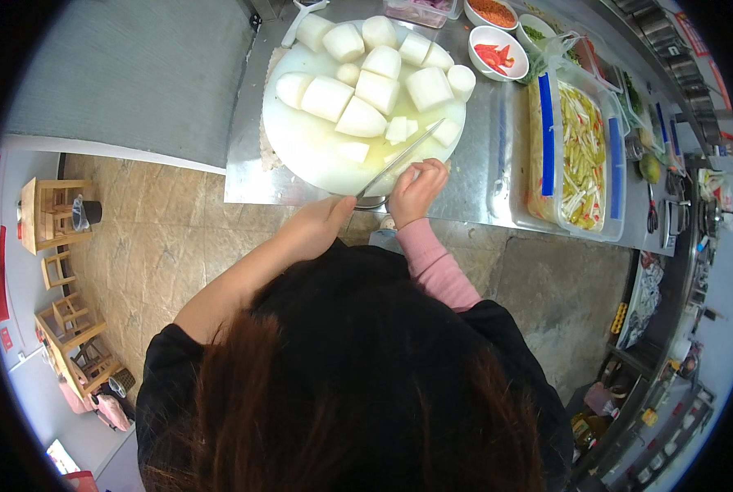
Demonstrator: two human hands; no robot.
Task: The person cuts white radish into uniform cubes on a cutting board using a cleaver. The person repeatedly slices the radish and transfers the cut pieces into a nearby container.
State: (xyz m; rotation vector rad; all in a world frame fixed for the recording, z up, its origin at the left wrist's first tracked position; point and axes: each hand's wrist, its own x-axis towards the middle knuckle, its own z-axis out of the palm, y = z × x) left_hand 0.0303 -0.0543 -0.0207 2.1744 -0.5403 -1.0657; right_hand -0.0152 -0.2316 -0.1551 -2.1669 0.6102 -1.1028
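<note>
My left hand (326,224) grips the handle of a kitchen knife (403,152), its blade slanting up and right over the round white cutting board (317,169). My right hand (420,189), below a pink sleeve, rests by the board's near right edge with fingers curled; whether a piece is under them is hidden. Thick peeled chunks of white radish (376,91) crowd the board's far half. Smaller cut pieces (397,129) lie just beyond the blade. One cut piece (354,152) sits left of the knife, another (445,132) near its tip.
A white peeler (299,23) lies at the board's far left. To the right stand bowls of red slices (495,69) and orange minced food (492,12). A clear tub of pickled vegetables (582,160) occupies the steel counter (474,175). A grey panel (126,80) borders the left side.
</note>
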